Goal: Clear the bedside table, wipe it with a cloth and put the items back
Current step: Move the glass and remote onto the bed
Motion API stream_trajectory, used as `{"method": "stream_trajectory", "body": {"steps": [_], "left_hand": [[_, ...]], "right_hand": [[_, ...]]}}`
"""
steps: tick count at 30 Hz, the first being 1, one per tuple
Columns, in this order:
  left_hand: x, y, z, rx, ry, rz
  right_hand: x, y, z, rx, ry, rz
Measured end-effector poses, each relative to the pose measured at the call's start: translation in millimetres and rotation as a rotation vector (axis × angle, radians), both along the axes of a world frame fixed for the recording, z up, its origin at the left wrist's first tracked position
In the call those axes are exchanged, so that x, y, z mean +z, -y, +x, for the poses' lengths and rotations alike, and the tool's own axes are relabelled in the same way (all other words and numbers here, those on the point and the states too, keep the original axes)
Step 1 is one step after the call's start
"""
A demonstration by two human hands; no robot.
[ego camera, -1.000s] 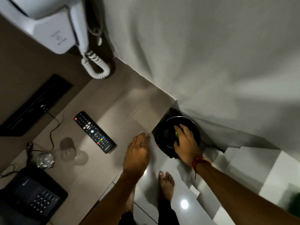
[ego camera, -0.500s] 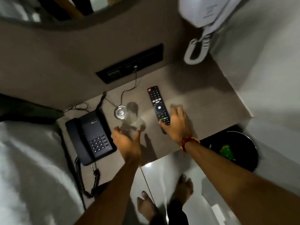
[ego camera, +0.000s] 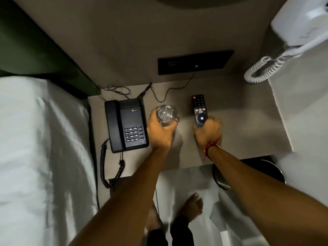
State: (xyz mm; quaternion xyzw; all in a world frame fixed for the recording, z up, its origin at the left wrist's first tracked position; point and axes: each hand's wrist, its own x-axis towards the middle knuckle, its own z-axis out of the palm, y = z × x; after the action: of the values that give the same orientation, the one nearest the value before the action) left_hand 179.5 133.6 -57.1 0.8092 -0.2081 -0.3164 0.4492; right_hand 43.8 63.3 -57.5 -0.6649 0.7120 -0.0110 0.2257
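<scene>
Two hands are down on the tabletop (ego camera: 239, 125), each closed on one thing. The left hand (ego camera: 160, 132) is wrapped around the side of one clear glass (ego camera: 165, 113), which stands upright just right of the phone (ego camera: 126, 125); whether the glass is lifted or resting cannot be told. The right hand (ego camera: 208, 131), with a red thread (ego camera: 211, 145) at the wrist, grips the near end of one black remote (ego camera: 199, 110), whose far end points toward the wall. Three items in all are at the tabletop: phone, glass, remote, in that order from left to right. One black phone lies nearest the bed (ego camera: 35, 148), its coiled cord (ego camera: 106, 167) hanging over the front edge. Thin wires (ego camera: 170, 93) run from behind it to one dark panel (ego camera: 195, 62) on the wall. One white wall unit (ego camera: 301, 22) with a white coiled cord hangs at upper right. One dark bin (ego camera: 248, 172) stands on the floor below the tabletop's right front corner, and two bare feet (ego camera: 192, 205) show between the forearms.
</scene>
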Motion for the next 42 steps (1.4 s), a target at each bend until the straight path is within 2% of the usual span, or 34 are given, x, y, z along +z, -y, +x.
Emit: {"method": "stream_trajectory", "body": {"steps": [2,7,10,17,22,27,32,35,39,42], "left_hand": [[15,-22,14,-0.025,0.007,-0.014],[81,-92,66,0.089,0.069,-0.088],[119,-143,106,0.226,0.119,-0.161],[178,-275,205,0.556,0.406,-0.187],[175,-384,246,0.813,0.436,-0.062],[159,-447,248,0.849,0.398,0.010],[153,-454,243,0.903,0.383,0.003],[169,-443,250,0.880,0.542,0.066],[197,-392,261,0.658,0.920,0.184],[195,-314,248,0.465,0.897,0.074]], "right_hand": [[19,-15,12,0.010,0.062,-0.014],[77,-71,84,0.122,0.197,-0.019],[101,-116,144,0.313,0.338,-0.019],[155,-236,290,0.607,0.515,-0.010],[160,-322,349,0.826,0.480,-0.030],[139,-368,374,0.894,0.386,-0.014],[124,-367,369,0.972,0.345,-0.137],[126,-347,364,1.029,0.384,-0.242],[123,-296,358,0.999,0.469,-0.321],[116,-247,341,0.908,0.428,-0.292]]}}
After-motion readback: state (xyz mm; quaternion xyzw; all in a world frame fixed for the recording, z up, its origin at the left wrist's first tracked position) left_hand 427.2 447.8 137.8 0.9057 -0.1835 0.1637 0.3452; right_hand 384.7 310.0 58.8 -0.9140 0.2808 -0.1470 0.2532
